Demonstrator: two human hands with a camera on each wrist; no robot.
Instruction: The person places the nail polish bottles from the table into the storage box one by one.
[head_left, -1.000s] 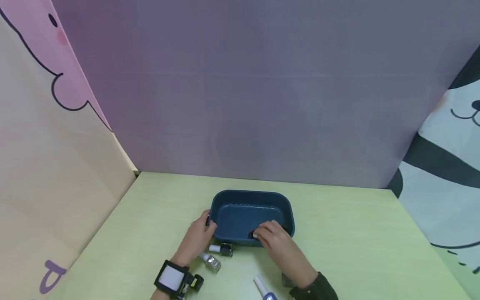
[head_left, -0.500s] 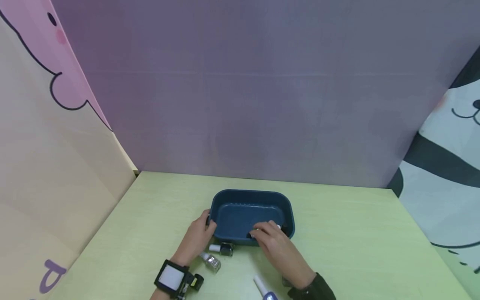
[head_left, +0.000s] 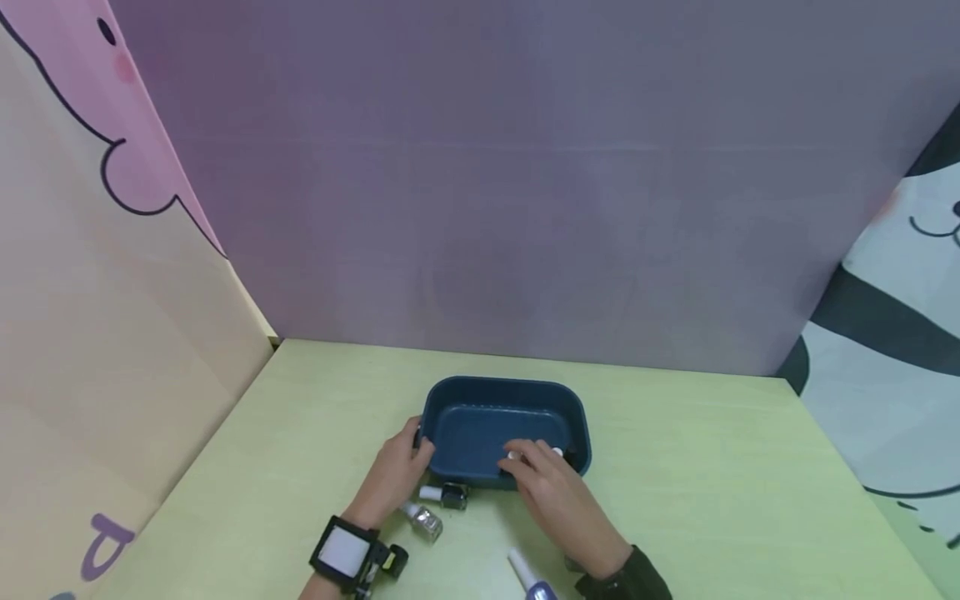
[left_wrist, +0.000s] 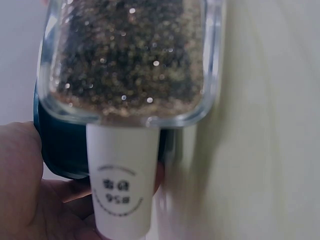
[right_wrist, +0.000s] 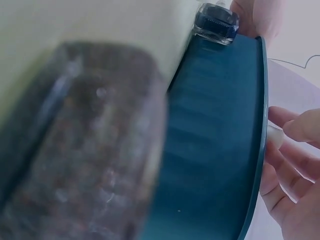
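Observation:
A dark blue tray (head_left: 450, 398) stands in the middle of the green table. My left hand (head_left: 396, 473) grips the tray's left rim, with the thumb over the edge. My right hand (head_left: 546, 482) reaches over the near wall into the tray, its fingers curled round a small white-capped bottle (head_left: 557, 452); most of that bottle is hidden. In the right wrist view the right hand's fingers (right_wrist: 295, 165) sit just inside the tray's rim (right_wrist: 260, 125). The left wrist view shows the left hand (left_wrist: 22, 195) against the tray (left_wrist: 60, 145).
Three nail polish bottles lie on the table in front of the tray: a dark one (head_left: 447, 496), a glittery one (head_left: 422, 522) that fills the left wrist view (left_wrist: 127, 60), and a white-capped one (head_left: 527, 577) by my right sleeve. Panels wall the table at the back and sides.
My right hand has moved a little further over the near wall into the tray, and a white cap now shows beyond its fingers. The left hand and the tray stay put.

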